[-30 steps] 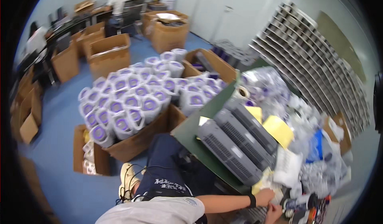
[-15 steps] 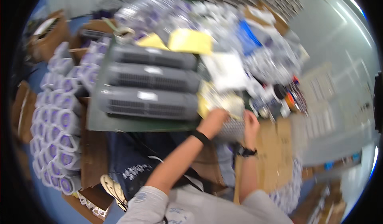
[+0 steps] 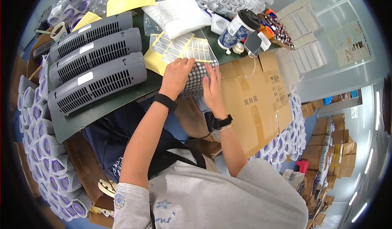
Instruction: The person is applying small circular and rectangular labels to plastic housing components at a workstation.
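A grey sheet with rows of pale round dots point(image 3: 195, 81) hangs at the table's front edge, between my two hands. My left hand point(image 3: 178, 76) is closed, its curled fingers gripping the sheet's upper left part. My right hand point(image 3: 212, 91) lies along its right edge with fingers stretched upward and thumb apart. Just beyond my fingers are sheets of printed labels point(image 3: 199, 49), on yellow backing paper point(image 3: 157, 61). A white plastic packet point(image 3: 178, 15) lies behind them. What my left fingertips press against is partly hidden.
Three dark grey slatted housings point(image 3: 100, 81) lie left on the green table point(image 3: 67, 127). A lidded cup point(image 3: 239, 30) stands at the right, near bundled white cables point(image 3: 237, 0). A large cardboard box point(image 3: 255, 106) sits right of my hands; wrapped tubes point(image 3: 51, 159) are stacked at the left.
The view has turned and sharpened, shifting the housings left and my hands up and left in the picture. Both hands stay at the dotted sheet; the right fingers now lie against its edge.
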The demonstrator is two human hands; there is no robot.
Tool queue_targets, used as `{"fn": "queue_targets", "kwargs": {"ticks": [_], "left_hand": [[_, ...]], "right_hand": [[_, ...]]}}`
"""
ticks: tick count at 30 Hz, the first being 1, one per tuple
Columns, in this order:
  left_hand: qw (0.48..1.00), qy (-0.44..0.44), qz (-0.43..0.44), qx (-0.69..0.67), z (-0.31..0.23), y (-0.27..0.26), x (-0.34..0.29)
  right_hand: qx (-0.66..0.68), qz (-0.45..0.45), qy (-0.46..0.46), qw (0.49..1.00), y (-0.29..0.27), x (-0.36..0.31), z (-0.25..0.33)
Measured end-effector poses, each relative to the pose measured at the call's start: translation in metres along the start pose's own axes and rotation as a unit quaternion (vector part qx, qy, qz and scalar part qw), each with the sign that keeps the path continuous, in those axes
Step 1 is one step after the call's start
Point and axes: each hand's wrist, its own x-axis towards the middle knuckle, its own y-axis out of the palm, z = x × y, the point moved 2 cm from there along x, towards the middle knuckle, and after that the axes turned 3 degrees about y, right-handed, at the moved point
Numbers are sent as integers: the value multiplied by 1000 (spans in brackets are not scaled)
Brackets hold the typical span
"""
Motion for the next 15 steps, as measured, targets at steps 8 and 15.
{"fn": "queue_targets", "kwargs": {"ticks": [8, 15], "left_hand": [[999, -22, -25, -18, 2, 0, -3], [998, -47, -25, -32, 2, -6, -2]], "right_hand": [[-23, -31, -12, 999, 7, 2, 14], [-9, -44, -9, 999, 12, -1, 15]]}}
